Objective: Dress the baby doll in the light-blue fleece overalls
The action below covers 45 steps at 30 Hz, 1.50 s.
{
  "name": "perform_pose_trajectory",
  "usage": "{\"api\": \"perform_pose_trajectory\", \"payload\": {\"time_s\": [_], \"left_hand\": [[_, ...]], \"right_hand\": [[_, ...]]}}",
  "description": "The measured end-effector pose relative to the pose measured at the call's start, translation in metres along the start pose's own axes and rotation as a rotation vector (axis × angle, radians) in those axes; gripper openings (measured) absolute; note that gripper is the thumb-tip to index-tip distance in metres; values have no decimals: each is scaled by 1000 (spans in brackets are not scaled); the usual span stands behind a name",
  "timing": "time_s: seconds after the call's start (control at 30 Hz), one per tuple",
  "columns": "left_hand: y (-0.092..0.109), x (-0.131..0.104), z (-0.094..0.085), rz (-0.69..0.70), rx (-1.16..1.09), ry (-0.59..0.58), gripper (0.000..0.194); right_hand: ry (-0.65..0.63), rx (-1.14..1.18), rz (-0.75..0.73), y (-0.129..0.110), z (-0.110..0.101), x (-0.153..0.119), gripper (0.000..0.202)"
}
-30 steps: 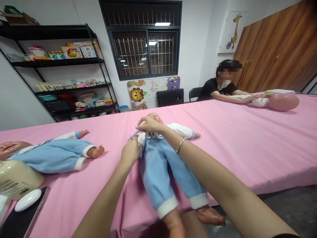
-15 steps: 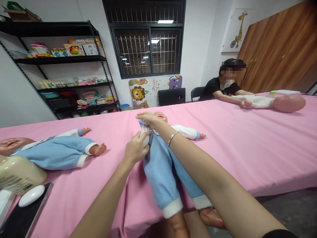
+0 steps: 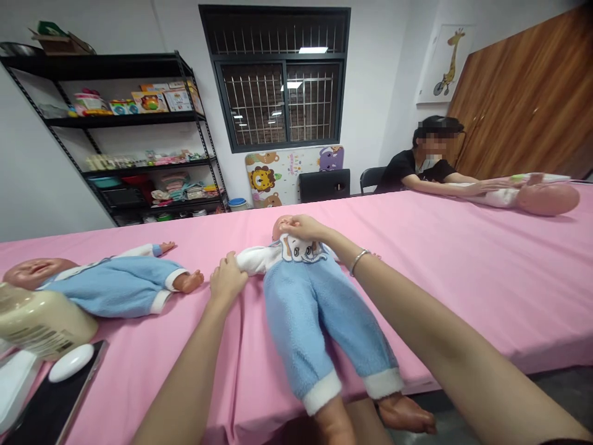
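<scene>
Dolls: 3, smooth plastic-looking skin; 2 in blue-and-white outfits, 1 in white.
Centre doll [image 3: 296, 303]: face up mid-table, head toward far edge, both feet out past near edge.
Outfit: 2 blue trouser legs, nubby pile; 2 fluffy white ankle cuffs; 1 white bib collar [image 3: 303, 249], 2 stitched eyes, scalloped blue-grey trim.
Left hand [image 3: 228, 278]: fingers curled round the end of 1 white sleeve [image 3: 257, 259], arm pulled out sideways; doll's hand hidden under it.
Right hand [image 3: 306, 227]: fingers drawn together at top of collar, partly over the head; can't tell if cloth is gripped. 1 thin round metal bangle [image 3: 359, 262] on wrist.
Second doll [image 3: 113, 287]: on its back toward left edge, feet toward centre.
Near left corner: 1 glossy cream bottle [image 3: 50, 321]; 1 flat dark phone [image 3: 49, 398], 1 white oval piece [image 3: 71, 363] on it; 1 white box [image 3: 18, 383] beside.
Third doll [image 3: 549, 199]: right end of far edge, 1 co-worker [image 3: 398, 176] with hands on it.
Table [image 3: 463, 278]: 1, pink cloth cover, soft creases.
Behind: 1 black rack [image 3: 115, 117], 1 barred window [image 3: 282, 102].
</scene>
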<state>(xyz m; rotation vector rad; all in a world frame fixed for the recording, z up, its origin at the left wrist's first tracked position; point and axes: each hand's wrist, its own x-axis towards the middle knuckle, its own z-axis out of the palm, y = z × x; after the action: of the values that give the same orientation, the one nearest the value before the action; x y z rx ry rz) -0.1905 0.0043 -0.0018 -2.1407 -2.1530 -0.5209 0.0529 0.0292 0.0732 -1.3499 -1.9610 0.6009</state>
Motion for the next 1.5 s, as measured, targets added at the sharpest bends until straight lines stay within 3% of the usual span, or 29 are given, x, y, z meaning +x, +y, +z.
{"api": "perform_pose_trajectory", "payload": {"time_s": [0.07, 0.13, 0.23, 0.27, 0.33, 0.43, 0.6, 0.7, 0.77, 0.87, 0.9, 0.93, 1.0, 1.07, 1.17, 1.27, 1.4, 1.5], "left_hand": [[-1, 0, 3, -28, 4, -7, 60], [2, 0, 5, -1, -25, 79, 59], [17, -6, 4, 143, -248, 304, 44], [24, -10, 3, 197, -377, 304, 35], [39, -17, 4, 292, -615, 144, 24], [53, -21, 5, 327, -768, -139, 36], [33, -6, 10, 49, -895, -143, 36], [24, -3, 14, 131, -648, -251, 34], [31, -9, 10, 201, -534, -146, 26], [62, -27, -9, 286, -601, 169, 18], [76, -34, -17, 345, -657, 190, 20], [92, -40, -24, 427, -697, 147, 22], [125, -50, -32, 680, -634, -51, 26], [155, -53, -29, 852, -351, -212, 31], [187, -42, -10, 810, 70, -200, 32], [201, -24, 10, 707, 144, -120, 39], [196, -10, 30, 632, 76, 64, 52], [187, -10, 41, 683, -9, 160, 59]], "right_hand": [[24, 54, 86, 10, -18, -13, 28], [18, 195, 152, 28, -29, -30, 31], [95, 355, 198, 66, -28, -55, 39], [119, 397, 201, 81, -23, -61, 43], [113, 526, 223, 106, -11, -72, 48], [92, 716, 285, 127, 5, -83, 48], [106, 989, 343, 117, 3, -92, 36], [71, 1040, 292, 110, -1, -94, 44], [101, 998, 259, 111, 1, -92, 50], [175, 931, 267, 115, 6, -88, 40], [187, 927, 281, 117, 8, -87, 35], [200, 933, 296, 118, 9, -87, 31], [234, 952, 319, 118, 10, -87, 29], [281, 955, 341, 115, 8, -88, 30], [245, 967, 340, 111, 1, -92, 29], [181, 825, 249, 112, -8, -94, 27], [368, 6, 270, 127, -12, -94, 48], [262, -379, 410, 141, -12, -96, 69]]}}
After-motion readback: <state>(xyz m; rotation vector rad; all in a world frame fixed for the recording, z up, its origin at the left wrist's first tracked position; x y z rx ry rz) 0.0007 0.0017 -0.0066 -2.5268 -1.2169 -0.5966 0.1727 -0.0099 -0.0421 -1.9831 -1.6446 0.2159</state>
